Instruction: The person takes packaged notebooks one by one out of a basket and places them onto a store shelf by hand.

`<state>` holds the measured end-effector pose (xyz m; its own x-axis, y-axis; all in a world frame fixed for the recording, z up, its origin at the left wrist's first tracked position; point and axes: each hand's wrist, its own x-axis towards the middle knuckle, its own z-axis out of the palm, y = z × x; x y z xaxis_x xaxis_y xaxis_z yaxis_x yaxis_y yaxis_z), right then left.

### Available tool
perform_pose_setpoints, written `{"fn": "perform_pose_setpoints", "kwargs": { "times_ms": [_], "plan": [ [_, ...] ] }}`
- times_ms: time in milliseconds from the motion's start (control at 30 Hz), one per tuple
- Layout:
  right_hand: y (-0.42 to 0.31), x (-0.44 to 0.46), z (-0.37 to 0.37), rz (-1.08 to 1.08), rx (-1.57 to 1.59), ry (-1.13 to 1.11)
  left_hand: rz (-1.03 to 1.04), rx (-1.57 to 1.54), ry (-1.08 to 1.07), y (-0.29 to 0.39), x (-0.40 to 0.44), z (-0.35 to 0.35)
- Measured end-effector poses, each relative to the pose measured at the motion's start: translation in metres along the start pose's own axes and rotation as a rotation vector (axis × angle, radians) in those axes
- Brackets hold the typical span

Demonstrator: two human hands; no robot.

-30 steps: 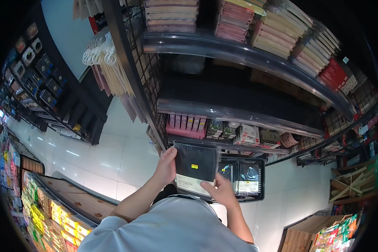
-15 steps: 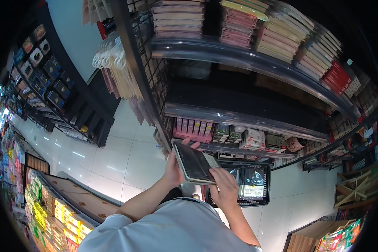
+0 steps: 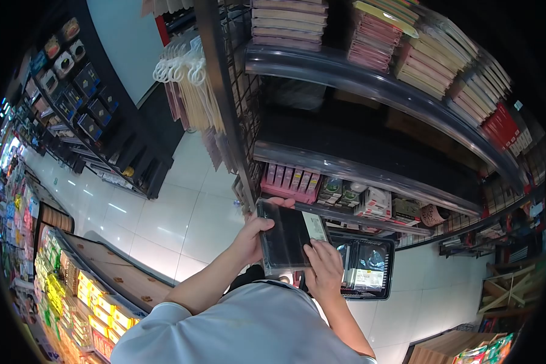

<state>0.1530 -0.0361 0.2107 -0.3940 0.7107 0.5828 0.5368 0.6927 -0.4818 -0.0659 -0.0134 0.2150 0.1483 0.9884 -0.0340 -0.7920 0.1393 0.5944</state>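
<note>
Black notebooks (image 3: 285, 238), apparently a small stack in clear wrap with a pale label band along the right side, are held in front of my body. My left hand (image 3: 253, 238) is closed around the left edge, thumb on top and fingertips showing past the far edge. On the right, my right hand (image 3: 324, 267) grips the near right corner, its fingers lying over the band. Just beyond that hand, a black plastic basket (image 3: 389, 267) holds similar wrapped dark notebooks (image 3: 369, 264) with a white label.
Ahead rises a dark shelf rack (image 3: 370, 164) with stacked pastel notebooks (image 3: 376, 39) on an upper shelf. Pink boxes (image 3: 291, 179) and other packages fill a low shelf. Bags on white hooks (image 3: 185, 73) hang from its left side. Lit goods (image 3: 97, 303) stand at lower left.
The notebooks have turned flatter toward me, showing more of the cover and band. My left thumb now lies on top. The view has shifted slightly, so the shelves appear further right.
</note>
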Motion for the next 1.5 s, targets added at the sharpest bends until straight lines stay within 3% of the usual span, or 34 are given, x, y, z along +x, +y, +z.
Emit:
{"fn": "perform_pose_setpoints", "kwargs": {
  "times_ms": [333,467,567,667,800,1033,1167,1300,1367,1500],
  "plan": [
    [0.002,0.003,-0.004,-0.026,-0.072,-0.027,-0.15,0.14,0.209,0.016,-0.005,0.02],
    [0.005,0.001,-0.006,-0.043,-0.074,-0.05,-0.191,0.115,0.187,0.015,-0.005,0.013],
    [0.0,0.009,-0.017,0.009,-0.015,-0.206,-0.156,0.12,0.176,0.011,-0.002,0.005],
    [-0.007,0.027,-0.048,0.122,0.242,-0.475,-0.159,0.157,0.14,0.008,0.002,-0.002],
    [0.01,0.054,-0.063,0.191,0.253,-0.405,-0.259,0.166,-0.008,0.008,0.01,0.002],
    [0.032,0.077,-0.035,0.498,0.342,-0.55,-0.413,0.235,-0.127,-0.019,0.031,0.013],
    [0.035,0.065,-0.032,0.717,0.382,-0.465,-0.416,0.107,-0.098,-0.027,0.019,0.012],
    [0.056,0.041,-0.017,0.847,0.464,-0.166,-0.327,-0.075,-0.063,-0.031,-0.001,0.003],
    [0.053,0.038,-0.013,0.859,0.464,-0.126,-0.274,-0.098,-0.027,-0.032,-0.008,0.006],
    [0.054,0.032,-0.003,0.892,0.43,-0.085,-0.113,0.307,0.062,-0.047,-0.008,0.002]
  ]
}}
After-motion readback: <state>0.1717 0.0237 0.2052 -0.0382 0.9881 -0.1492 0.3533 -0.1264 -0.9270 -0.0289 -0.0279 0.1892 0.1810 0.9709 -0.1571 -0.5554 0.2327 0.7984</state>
